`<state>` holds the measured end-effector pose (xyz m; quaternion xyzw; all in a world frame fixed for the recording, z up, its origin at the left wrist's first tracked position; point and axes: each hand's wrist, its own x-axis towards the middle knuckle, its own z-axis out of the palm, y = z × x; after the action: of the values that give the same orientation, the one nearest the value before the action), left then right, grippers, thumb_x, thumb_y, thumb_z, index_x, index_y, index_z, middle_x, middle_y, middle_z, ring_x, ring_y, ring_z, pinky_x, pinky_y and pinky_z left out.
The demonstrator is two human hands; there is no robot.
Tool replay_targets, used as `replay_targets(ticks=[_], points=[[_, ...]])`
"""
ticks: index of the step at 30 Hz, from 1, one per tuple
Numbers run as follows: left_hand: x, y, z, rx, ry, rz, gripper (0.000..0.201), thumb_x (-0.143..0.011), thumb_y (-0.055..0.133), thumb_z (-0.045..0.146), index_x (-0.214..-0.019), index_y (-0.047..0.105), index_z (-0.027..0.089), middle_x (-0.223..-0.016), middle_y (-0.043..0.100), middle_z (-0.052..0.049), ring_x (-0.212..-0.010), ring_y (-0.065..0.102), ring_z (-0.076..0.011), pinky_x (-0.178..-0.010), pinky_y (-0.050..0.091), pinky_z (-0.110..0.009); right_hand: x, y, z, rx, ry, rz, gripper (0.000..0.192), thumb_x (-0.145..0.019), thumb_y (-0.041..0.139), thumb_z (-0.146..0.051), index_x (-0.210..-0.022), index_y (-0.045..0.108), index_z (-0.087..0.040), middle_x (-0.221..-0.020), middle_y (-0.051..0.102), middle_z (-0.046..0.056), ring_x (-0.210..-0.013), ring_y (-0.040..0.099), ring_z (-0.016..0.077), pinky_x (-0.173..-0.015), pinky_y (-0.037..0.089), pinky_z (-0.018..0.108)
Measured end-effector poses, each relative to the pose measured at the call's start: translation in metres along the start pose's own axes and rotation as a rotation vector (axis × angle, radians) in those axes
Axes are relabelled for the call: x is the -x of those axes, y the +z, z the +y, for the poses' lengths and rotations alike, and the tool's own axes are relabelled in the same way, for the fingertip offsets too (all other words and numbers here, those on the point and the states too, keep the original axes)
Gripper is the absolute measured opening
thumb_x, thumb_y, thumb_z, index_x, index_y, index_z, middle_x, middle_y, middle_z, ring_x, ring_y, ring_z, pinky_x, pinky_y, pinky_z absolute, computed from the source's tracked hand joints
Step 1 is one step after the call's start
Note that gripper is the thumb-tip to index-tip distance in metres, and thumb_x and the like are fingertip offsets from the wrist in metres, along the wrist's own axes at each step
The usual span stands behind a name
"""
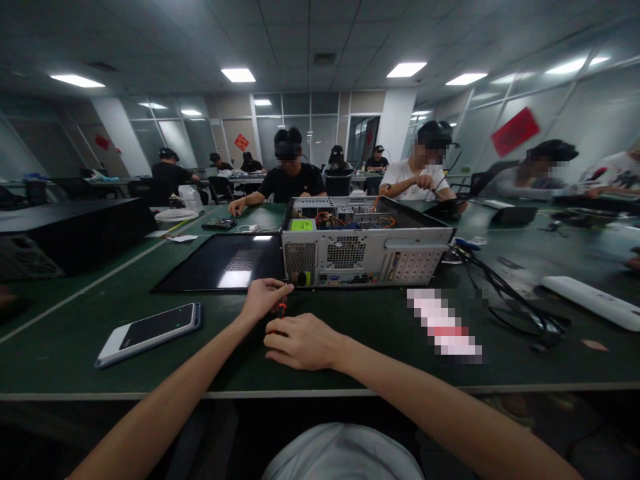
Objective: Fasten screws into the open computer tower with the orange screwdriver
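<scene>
An open desktop computer case (367, 257) lies on its side in front of me, its ports and vents facing me. My right hand (305, 341) is closed around the handle of a screwdriver (281, 307), orange-red and black, that points at the case's lower left corner. At that corner, my left hand (266, 297) is closed in a pinch near the tool's front end. What lies between its fingertips is too small to make out. A black side panel (215, 263) rests flat against the left of the case.
Left of my arms lies a white device with a dark screen (157, 327). Black cables (505, 293) and a white power strip (590, 301) are on the right. Another black case (75, 237) stands far left. Across the table sit co-workers; one's hand (240, 205) is near a hard drive (219, 224).
</scene>
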<state>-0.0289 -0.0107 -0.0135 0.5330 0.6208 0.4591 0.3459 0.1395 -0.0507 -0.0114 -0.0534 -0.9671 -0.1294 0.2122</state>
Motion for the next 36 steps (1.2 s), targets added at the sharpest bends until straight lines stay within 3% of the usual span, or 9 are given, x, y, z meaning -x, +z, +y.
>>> replay_targets(ticks=[5, 10, 13, 16, 20, 27, 33, 36], points=[[-0.001, -0.001, -0.003, -0.047, 0.047, 0.009, 0.04, -0.069, 0.076, 0.051, -0.078, 0.07, 0.013, -0.044, 0.055, 0.003, -0.037, 0.046, -0.009, -0.038, 0.032, -0.02, 0.003, 0.002, 0.002, 0.036, 0.06, 0.053, 0.026, -0.101, 0.047, -0.04, -0.113, 0.057, -0.019, -0.111, 0.061, 0.007, -0.079, 0.062, 0.0123, -0.059, 0.041, 0.023], [-0.003, -0.002, -0.004, -0.076, 0.078, 0.04, 0.041, -0.066, 0.076, 0.054, -0.066, 0.062, 0.016, -0.043, 0.052, 0.005, -0.036, 0.043, -0.0084, -0.039, 0.028, -0.021, 0.006, 0.007, 0.004, 0.079, 0.018, 0.137, 0.024, -0.102, 0.047, -0.039, -0.098, 0.06, -0.019, -0.1, 0.062, 0.003, -0.076, 0.062, 0.0111, -0.058, 0.039, 0.022], [-0.004, -0.001, -0.006, -0.067, 0.111, 0.076, 0.039, -0.064, 0.077, 0.05, -0.059, 0.057, 0.017, -0.046, 0.053, 0.004, -0.041, 0.044, -0.0078, -0.042, 0.03, -0.02, 0.005, 0.007, 0.003, 0.086, -0.015, 0.157, 0.022, -0.103, 0.044, -0.033, -0.111, 0.06, -0.018, -0.101, 0.065, 0.002, -0.076, 0.062, 0.0105, -0.058, 0.04, 0.022], [-0.005, -0.001, -0.007, -0.043, 0.131, 0.08, 0.04, -0.063, 0.077, 0.05, -0.056, 0.056, 0.017, -0.048, 0.054, 0.003, -0.044, 0.046, -0.0081, -0.045, 0.032, -0.02, 0.004, 0.004, 0.0, 0.059, -0.021, 0.098, 0.024, -0.103, 0.042, -0.025, -0.119, 0.057, -0.016, -0.108, 0.066, 0.005, -0.077, 0.063, 0.0095, -0.058, 0.041, 0.021], [-0.004, -0.002, -0.007, -0.068, 0.114, 0.073, 0.04, -0.063, 0.077, 0.051, -0.056, 0.057, 0.017, -0.046, 0.052, 0.004, -0.043, 0.043, -0.0079, -0.044, 0.03, -0.021, 0.002, 0.001, -0.001, 0.032, -0.027, 0.056, 0.021, -0.097, 0.045, -0.019, -0.112, 0.059, -0.015, -0.117, 0.066, 0.008, -0.079, 0.064, 0.0108, -0.06, 0.043, 0.022], [0.002, -0.002, -0.001, -0.14, 0.084, 0.059, 0.03, -0.069, 0.073, 0.045, -0.062, 0.066, 0.016, -0.051, 0.063, 0.0, -0.046, 0.052, -0.0117, -0.047, 0.037, -0.022, 0.003, 0.0, 0.0, 0.035, -0.021, 0.14, 0.016, -0.094, 0.049, -0.022, -0.101, 0.062, -0.015, -0.105, 0.068, 0.008, -0.078, 0.061, 0.0137, -0.062, 0.043, 0.025], [0.006, 0.0, 0.005, -0.27, 0.166, 0.123, 0.026, -0.073, 0.068, 0.041, -0.063, 0.07, 0.017, -0.061, 0.07, -0.005, -0.056, 0.064, -0.0173, -0.052, 0.041, -0.024, 0.005, 0.003, 0.003, 0.04, 0.006, 0.123, 0.024, -0.102, 0.046, -0.032, -0.117, 0.056, -0.015, -0.095, 0.066, 0.004, -0.077, 0.061, 0.0122, -0.059, 0.04, 0.023], [0.006, -0.001, 0.005, -0.275, 0.175, 0.115, 0.025, -0.074, 0.068, 0.04, -0.063, 0.07, 0.018, -0.061, 0.07, -0.005, -0.057, 0.064, -0.0177, -0.052, 0.041, -0.024, 0.008, 0.007, 0.005, 0.069, 0.018, 0.194, 0.021, -0.102, 0.046, -0.032, -0.109, 0.059, -0.017, -0.103, 0.065, 0.005, -0.078, 0.061, 0.0107, -0.059, 0.039, 0.022]])
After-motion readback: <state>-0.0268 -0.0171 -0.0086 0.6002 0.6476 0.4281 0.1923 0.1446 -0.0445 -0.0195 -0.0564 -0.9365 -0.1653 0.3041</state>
